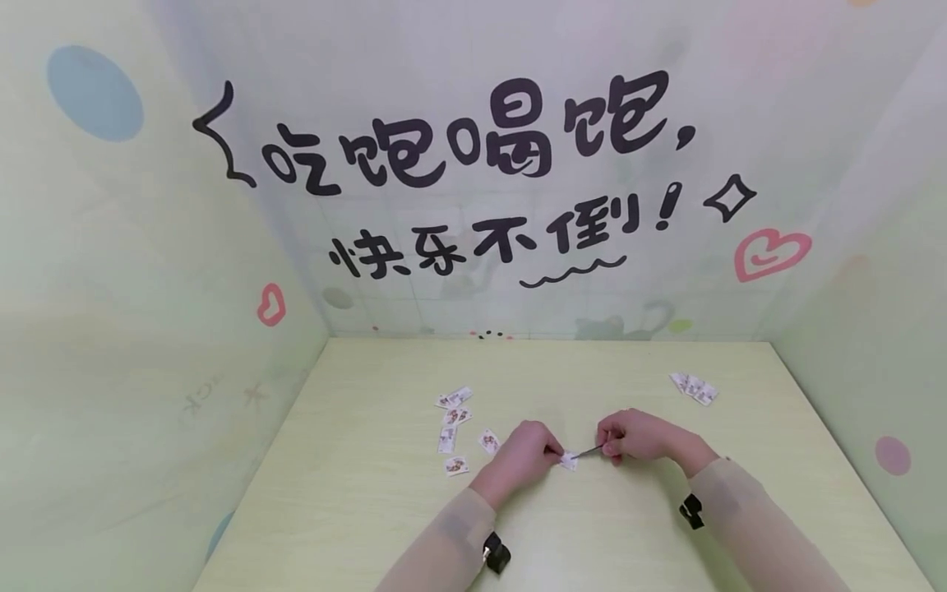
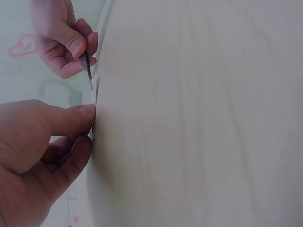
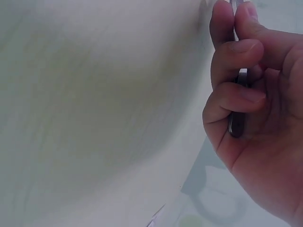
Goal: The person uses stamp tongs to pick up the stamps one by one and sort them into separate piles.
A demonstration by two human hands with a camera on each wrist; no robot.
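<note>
My left hand (image 1: 524,455) pinches a small white printed sticker (image 1: 569,461) between thumb and fingertips, low over the table. From the other side, my right hand (image 1: 639,436) grips slim metal tweezers (image 1: 588,451), whose tip meets the sticker. Close up in the left wrist view, the sticker (image 2: 93,94) is seen nearly edge-on, its upper edge lifted beside the tip of the tweezers (image 2: 88,68). The right wrist view shows the fingers curled around the tweezers (image 3: 236,125), with their rounded dark end in the palm.
Several small printed pieces (image 1: 456,466) lie scattered left of my left hand. A fanned group of similar pieces (image 1: 694,388) lies at the back right of the pale wooden table (image 1: 370,526). Printed walls (image 1: 518,312) enclose the table at the back and sides.
</note>
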